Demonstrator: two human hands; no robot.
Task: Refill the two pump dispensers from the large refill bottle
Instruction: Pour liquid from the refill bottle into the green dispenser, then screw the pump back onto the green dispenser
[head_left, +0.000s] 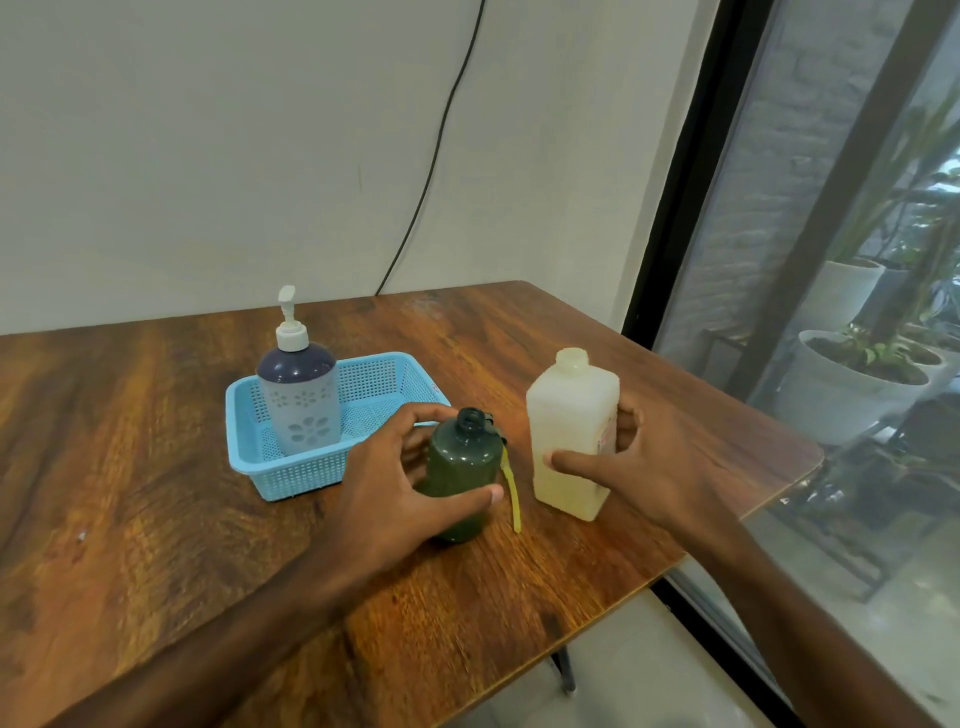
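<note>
Holding both containers on the wooden surface (156, 467), the person looked set up for a pour. Left hand (395, 483) wrapped the dark green dispenser (460, 467), its grip curled around the body, thumb in front, fingers behind; likely to steady it while it gets filled. Its mouth was open, no pump fitted, long axis upright, opening facing up. A yellow strip (511, 491) hung just beside it, touching the surface; cannot tell what it was. Right hand (649, 462) clasped the large refill bottle (569, 436), grip pressed on it with thumb across the front face and fingers around the far side. Bottle stood upright near the right edge of the surface, cap off, neck up, pale liquid in the lower part. Bottle and green dispenser stood near each other, not touching. Second dispenser (298, 395), blue-grey with flower pattern, stood upright in the left corner of the blue basket (291, 478), white pump still on, nozzle pointing up. Judgement: pouring not yet begun; green one goes first.
</note>
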